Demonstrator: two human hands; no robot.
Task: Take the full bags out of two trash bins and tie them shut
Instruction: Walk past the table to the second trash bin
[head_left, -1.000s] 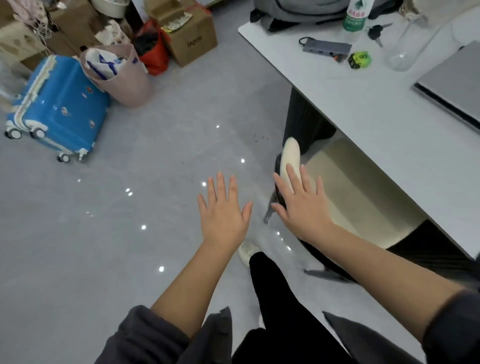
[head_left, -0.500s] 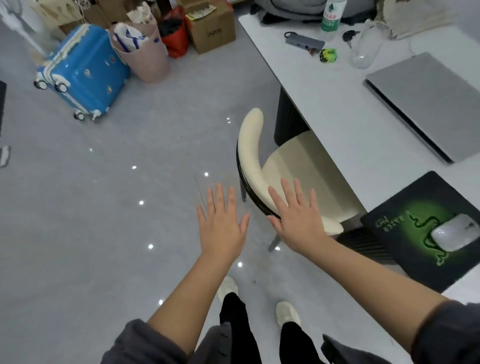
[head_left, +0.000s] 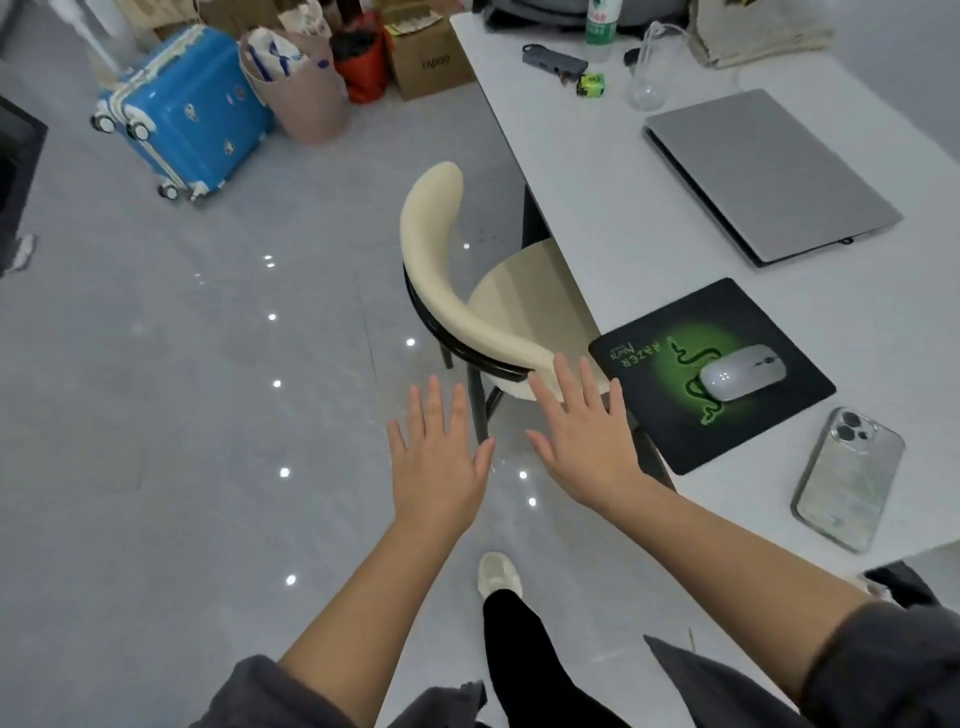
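Observation:
A pink trash bin (head_left: 306, 98) lined with a bag stuffed with white and blue rubbish stands on the floor at the far back, next to a blue suitcase (head_left: 184, 111). Right of the bin sits a red bag (head_left: 363, 67) with dark contents. My left hand (head_left: 436, 462) and my right hand (head_left: 582, 436) are held out in front of me, palms down, fingers straight and spread, holding nothing. Both hands hover well short of the bin, over the grey floor near a chair.
A cream chair (head_left: 467, 291) with black legs is tucked under a white desk (head_left: 597, 171) on the right. The desk carries a laptop (head_left: 769, 171), mouse pad with mouse (head_left: 737, 371), phone (head_left: 847, 478), bottle and glass. A cardboard box (head_left: 431, 62) sits behind.
The view has pulled back and swung right: more of the desk, the mouse pad and the phone have come into sight. Both hands stay flat and empty.

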